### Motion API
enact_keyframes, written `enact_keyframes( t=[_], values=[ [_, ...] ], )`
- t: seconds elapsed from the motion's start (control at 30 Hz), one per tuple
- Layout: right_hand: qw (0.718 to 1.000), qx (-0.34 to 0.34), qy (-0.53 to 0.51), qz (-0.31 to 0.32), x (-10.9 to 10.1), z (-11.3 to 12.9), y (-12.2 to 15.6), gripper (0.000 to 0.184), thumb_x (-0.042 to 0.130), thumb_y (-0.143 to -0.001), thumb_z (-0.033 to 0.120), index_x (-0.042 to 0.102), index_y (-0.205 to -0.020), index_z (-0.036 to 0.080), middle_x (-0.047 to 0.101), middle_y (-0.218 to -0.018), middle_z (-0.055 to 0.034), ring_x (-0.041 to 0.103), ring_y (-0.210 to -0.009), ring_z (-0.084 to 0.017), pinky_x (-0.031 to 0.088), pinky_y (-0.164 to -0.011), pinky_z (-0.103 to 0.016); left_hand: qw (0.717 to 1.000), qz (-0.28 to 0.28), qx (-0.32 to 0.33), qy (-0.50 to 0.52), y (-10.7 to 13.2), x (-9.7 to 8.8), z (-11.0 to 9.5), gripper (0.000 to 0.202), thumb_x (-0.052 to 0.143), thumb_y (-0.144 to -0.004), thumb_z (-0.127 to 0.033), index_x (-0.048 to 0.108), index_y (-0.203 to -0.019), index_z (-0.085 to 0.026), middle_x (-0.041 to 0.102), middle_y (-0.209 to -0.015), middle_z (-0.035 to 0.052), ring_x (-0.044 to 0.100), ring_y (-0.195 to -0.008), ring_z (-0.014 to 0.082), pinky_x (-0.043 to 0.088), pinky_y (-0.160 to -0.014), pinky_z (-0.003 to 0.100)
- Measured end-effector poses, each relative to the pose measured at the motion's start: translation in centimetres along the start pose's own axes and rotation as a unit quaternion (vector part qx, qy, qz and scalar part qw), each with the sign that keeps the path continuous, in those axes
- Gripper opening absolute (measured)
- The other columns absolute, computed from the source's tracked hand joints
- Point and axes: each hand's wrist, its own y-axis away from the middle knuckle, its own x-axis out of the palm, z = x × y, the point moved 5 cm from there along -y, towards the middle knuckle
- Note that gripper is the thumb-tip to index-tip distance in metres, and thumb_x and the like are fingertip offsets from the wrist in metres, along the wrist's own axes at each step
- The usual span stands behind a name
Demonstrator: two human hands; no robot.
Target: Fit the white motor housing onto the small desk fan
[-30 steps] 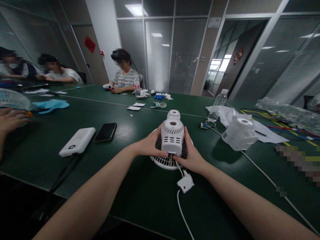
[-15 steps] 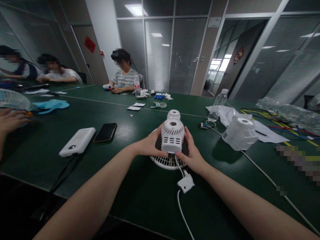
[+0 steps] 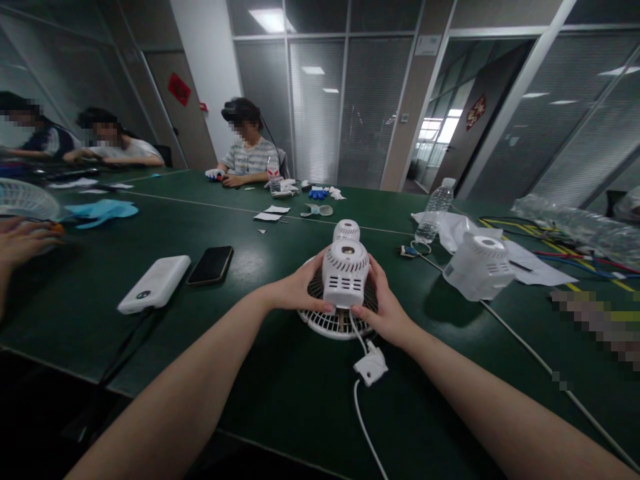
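Observation:
A white vented fan motor housing (image 3: 344, 280) rests above a round white fan grille (image 3: 325, 325) lying on the table. My left hand (image 3: 303, 287) is closed around the housing's left side, its thumb at the lower front edge. On the opposite side, my right hand (image 3: 386, 303) grips the same housing, thumb also low at the front. Just behind it shows a second round vented white piece (image 3: 347, 230); how it joins the housing is hidden. A white cord runs from beneath the housing to a small white box (image 3: 371, 367) near my right wrist.
On the green table (image 3: 280, 413) to the left lie a white power bank (image 3: 157, 283) and a phone (image 3: 211, 265). At right are another white housing (image 3: 479, 267), its cable, and a bottle (image 3: 435, 210). A person's hand (image 3: 23, 247) works at far left; a co-worker (image 3: 247, 157) sits opposite.
The housing has tipped very slightly between my hands, its top shifting a little right and toward me. Both hands keep their grip.

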Motion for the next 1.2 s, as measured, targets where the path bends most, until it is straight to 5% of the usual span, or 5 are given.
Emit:
enact_keyframes(
  t=[0.3, 1.2],
  values=[
    [0.988, 0.028, 0.148, -0.037, 0.0, -1.0, 0.1, 0.100, 0.064, -0.077, 0.058, 0.004, -0.150, 0.026, 0.026, -0.154, -0.0124, 0.024, -0.141, -0.036, 0.017, -0.113, -0.061, 1.000, -0.011, -0.014, 0.015, 0.1, 0.0, -0.4, 0.119, 0.081, -0.062, -0.038, 0.000, -0.149, -0.029, 0.024, -0.153, 0.0128, 0.024, -0.141, 0.0349, 0.021, -0.115, 0.058],
    [0.990, 0.031, 0.133, -0.021, -0.5, -1.8, -0.1, 0.089, 0.060, -0.080, 0.059, 0.014, -0.148, 0.024, 0.038, -0.147, -0.0143, 0.034, -0.136, -0.037, 0.024, -0.109, -0.060, 1.000, -0.012, -0.003, -0.004, 0.0, -0.1, -0.2, 0.124, 0.082, -0.060, -0.038, -0.004, -0.149, -0.029, 0.020, -0.155, 0.0133, 0.020, -0.142, 0.0358, 0.016, -0.116, 0.059]
  ],
)
